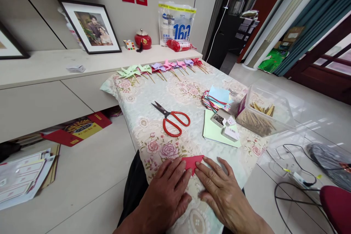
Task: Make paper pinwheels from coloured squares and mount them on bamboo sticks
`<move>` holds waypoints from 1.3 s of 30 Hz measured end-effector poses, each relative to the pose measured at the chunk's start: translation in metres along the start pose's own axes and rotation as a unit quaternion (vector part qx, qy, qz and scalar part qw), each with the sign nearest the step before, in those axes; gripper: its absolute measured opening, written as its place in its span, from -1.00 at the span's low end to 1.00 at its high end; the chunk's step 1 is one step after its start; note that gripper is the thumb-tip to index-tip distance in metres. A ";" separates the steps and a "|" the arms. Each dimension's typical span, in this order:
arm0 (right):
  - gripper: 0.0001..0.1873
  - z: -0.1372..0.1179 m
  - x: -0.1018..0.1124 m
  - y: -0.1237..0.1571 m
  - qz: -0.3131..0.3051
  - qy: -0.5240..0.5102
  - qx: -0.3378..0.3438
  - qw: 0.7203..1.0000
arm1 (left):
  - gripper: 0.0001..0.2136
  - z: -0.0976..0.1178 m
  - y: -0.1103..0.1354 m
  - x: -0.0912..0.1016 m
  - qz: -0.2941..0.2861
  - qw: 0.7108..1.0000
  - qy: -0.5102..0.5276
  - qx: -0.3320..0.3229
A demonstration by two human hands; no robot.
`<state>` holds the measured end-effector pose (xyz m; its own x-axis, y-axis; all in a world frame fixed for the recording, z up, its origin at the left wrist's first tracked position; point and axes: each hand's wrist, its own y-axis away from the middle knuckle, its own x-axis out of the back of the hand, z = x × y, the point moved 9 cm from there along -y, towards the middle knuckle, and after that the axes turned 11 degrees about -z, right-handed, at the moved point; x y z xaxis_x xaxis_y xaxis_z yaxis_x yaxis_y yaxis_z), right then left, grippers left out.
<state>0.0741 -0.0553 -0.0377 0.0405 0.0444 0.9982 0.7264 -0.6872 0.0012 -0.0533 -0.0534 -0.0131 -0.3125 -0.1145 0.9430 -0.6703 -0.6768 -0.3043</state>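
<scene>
A red piece of paper [192, 163], folded to a triangle, lies on the flowered tablecloth [189, 97] near the front edge. My left hand [168, 188] rests flat with its fingertips on the paper's left part. On the right corner lie the stretched fingertips of my right hand [221, 186]. Both hands cover part of the paper. Beyond them are scissors [167, 113] with red handles, blades parted and pointing away to the left. Light green paper sheets [210, 131] sit to the right, with a small open box of pins [219, 119] and a white box [230, 134] on top.
Several paper pinwheels [158, 67] on sticks line the table's far edge. Patterned and blue paper squares [218, 97] are stacked near a clear plastic tub [282, 117] holding thin sticks [257, 119]. Behind stands a cabinet [98, 64] with a framed photo [90, 25]. Cables [290, 186] lie on the floor at right.
</scene>
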 end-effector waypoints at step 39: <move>-0.76 0.049 0.019 -0.062 -0.098 -0.276 -0.161 0.943 | -0.68 0.007 0.020 0.004 0.078 0.995 -0.005 0.058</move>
<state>0.0636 0.0235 -0.0218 0.3414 0.5029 0.7941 0.5151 -0.8068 0.2895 -0.0635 -0.0729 -0.0146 -0.3993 -0.2308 0.8873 -0.5317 -0.7301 -0.4292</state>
